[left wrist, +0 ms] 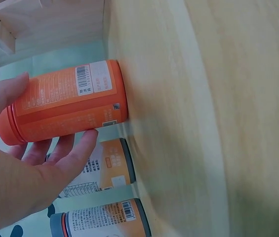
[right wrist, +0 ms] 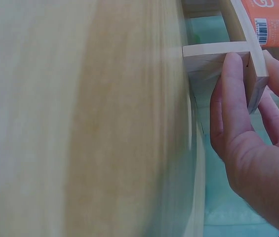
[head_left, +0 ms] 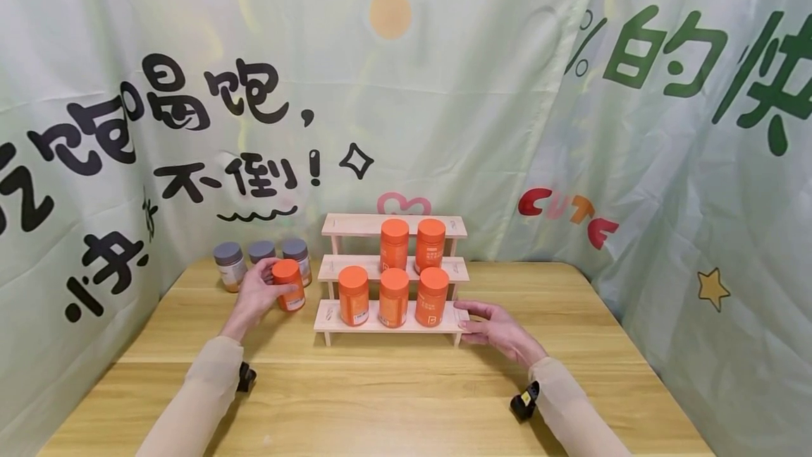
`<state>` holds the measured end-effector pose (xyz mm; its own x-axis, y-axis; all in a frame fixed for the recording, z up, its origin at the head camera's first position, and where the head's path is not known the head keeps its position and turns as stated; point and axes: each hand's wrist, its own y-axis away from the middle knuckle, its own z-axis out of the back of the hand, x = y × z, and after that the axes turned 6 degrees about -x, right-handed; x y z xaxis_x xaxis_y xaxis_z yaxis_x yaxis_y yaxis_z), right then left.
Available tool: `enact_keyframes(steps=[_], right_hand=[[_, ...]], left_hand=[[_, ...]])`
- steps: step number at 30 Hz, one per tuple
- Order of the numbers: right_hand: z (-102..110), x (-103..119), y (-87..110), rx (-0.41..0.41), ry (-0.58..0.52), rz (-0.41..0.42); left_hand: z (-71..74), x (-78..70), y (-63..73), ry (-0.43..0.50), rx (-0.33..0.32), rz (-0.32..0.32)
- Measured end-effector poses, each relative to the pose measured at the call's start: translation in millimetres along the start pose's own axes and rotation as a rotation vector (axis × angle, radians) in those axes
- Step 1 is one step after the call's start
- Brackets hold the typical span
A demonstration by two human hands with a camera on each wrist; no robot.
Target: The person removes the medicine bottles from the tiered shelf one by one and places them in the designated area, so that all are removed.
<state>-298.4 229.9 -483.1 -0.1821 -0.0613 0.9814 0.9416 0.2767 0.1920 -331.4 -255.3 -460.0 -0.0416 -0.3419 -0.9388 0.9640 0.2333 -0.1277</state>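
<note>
My left hand grips an orange jar by its sides, thumb on one side and fingers on the other. In the left wrist view the jar has a barcode label, and its base is close to the tabletop. At the right end of a three-step wooden display rack, my right hand pinches the lowest step. The right wrist view has the thumb on top of the board and the fingers against its leg and underside. Three orange jars stand on the lowest step and two more on the middle step.
Three grey-lidded jars stand at the back left of the wooden table, partly behind my left hand. A printed cloth hangs around the table's back and sides. The rack's top step carries no jar.
</note>
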Motion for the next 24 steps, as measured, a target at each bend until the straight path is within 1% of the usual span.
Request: enact_keyframes(steps=[14,19,21,24], right_hand=[[-1.0,0.6,-0.7,0.002,-0.015,0.004],[-1.3,0.4,-0.6,0.003,-0.020,-0.004],[-1.2,0.6,-0.7,0.006,-0.019,0.000],[-1.3,1.1,-0.6,0.004,-0.022,0.000]], left_hand=[[0.8,1.6,-0.3,-0.006,0.015,0.002],[2.6,0.0,0.1,0.017,0.023,0.011],[3.5,-1.6,0.0,0.029,0.019,0.012],[5.2,-5.3,-0.2,0.037,-0.011,0.005]])
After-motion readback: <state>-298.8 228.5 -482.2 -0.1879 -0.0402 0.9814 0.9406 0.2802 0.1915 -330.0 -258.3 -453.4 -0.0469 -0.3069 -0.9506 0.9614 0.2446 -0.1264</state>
